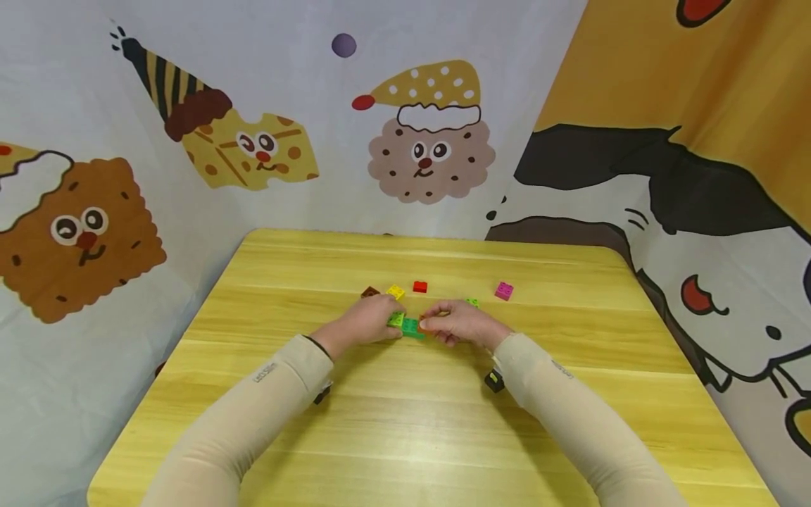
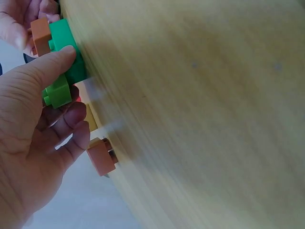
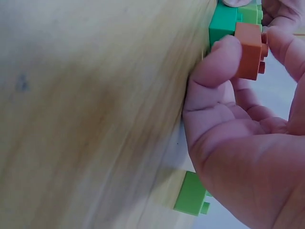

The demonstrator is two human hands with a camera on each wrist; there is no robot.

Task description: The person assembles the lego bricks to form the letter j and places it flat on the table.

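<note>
My left hand [image 1: 374,320] holds a long green toy brick [image 2: 66,43], its thumb pressed against the brick's side. A smaller light green brick [image 2: 58,93] sits on one end of it, by the left fingers. My right hand [image 1: 461,322] pinches an orange brick [image 3: 249,50] between thumb and fingers. In the right wrist view, that orange brick sits at the other end of the green brick, studs facing away from the table. Both hands are close over the table, almost meeting.
Behind the hands on the wooden table [image 1: 405,436] lie a brown brick [image 1: 370,291], a yellow brick [image 1: 395,291] and a red brick [image 1: 420,286]. A pink brick [image 1: 504,290] is farther right. Another light green brick [image 3: 190,193] stands beside the right hand. A printed curtain [image 1: 285,211] hangs behind.
</note>
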